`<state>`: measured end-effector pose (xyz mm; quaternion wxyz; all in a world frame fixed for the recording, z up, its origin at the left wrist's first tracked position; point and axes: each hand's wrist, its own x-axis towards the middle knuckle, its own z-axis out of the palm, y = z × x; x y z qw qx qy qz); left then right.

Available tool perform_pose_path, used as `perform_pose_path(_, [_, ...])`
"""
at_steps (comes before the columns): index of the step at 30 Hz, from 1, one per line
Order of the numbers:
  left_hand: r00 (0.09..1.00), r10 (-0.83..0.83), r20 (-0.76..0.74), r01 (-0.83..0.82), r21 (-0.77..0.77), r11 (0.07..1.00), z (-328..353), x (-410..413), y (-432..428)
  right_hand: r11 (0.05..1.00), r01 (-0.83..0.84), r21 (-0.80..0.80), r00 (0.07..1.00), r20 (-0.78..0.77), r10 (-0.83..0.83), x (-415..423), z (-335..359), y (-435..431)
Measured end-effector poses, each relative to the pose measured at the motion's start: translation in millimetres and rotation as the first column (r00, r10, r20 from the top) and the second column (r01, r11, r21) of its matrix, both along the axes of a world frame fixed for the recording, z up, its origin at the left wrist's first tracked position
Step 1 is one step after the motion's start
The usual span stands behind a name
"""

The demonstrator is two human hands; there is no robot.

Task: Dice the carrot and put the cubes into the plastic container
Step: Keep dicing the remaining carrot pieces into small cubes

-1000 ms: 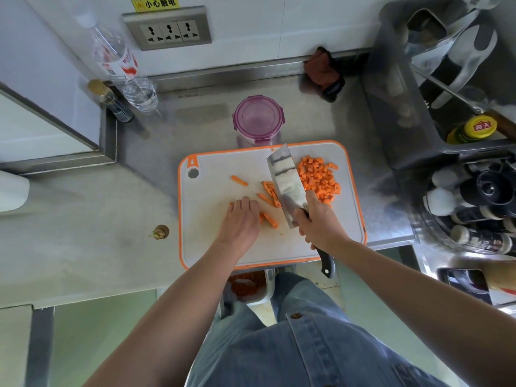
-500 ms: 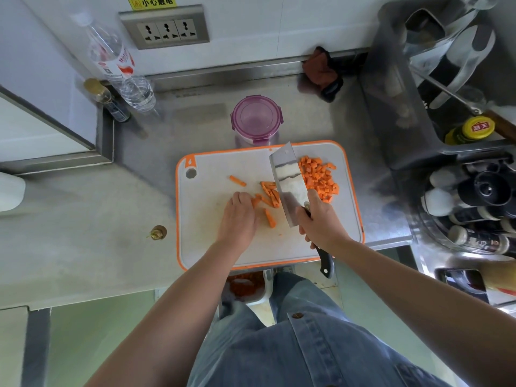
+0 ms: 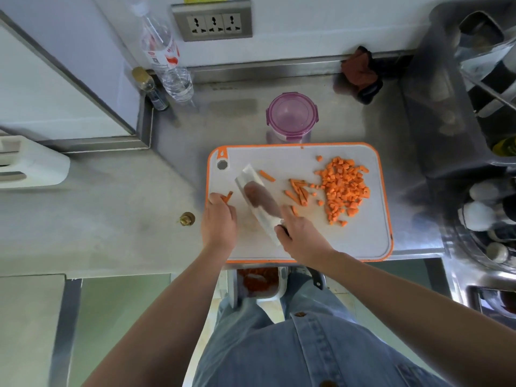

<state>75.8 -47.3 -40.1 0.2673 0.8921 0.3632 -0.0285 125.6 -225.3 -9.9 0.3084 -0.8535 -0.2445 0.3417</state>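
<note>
Head view: left hand (image 3: 219,222) at the left edge of the cutting board (image 3: 363,241), fingers curled, pinching what appear to be two carrot sticks (image 3: 227,196). Right hand (image 3: 300,236) clamped round the handle of the cleaver (image 3: 257,199), its blurred blade between the hands. Carrot cubes (image 3: 344,188) heaped right of it; lidded plastic container (image 3: 291,117) beyond.

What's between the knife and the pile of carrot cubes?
Loose carrot sticks on the board, between the knife and the cube pile, in the head view.
</note>
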Motion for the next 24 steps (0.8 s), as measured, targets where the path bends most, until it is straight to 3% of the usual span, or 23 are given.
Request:
perform_pose_path(5, [0.999,-0.03,-0.038,0.03,0.004,1.0,-1,-5,-4,0.996,0.0,-0.084,0.999,0.052,0.005,-10,-10,0])
perform_pose_path(12, [0.925,-0.355,-0.137,0.375,0.17,0.911,-8,11,-37,0.975,0.201,-0.094,0.972,0.141,-0.187,12,-12,-26])
perform_pose_path(17, [0.914,-0.362,-0.182,0.401,0.263,0.878,-12,20,-56,0.983,0.16,-0.093,0.977,0.156,-0.144,13,-10,-28])
perform_pose_path(24, [0.904,-0.425,-0.048,0.426,0.179,0.887,-10,-3,-37,0.986,0.137,-0.097,0.978,0.171,-0.119,10,-15,-23])
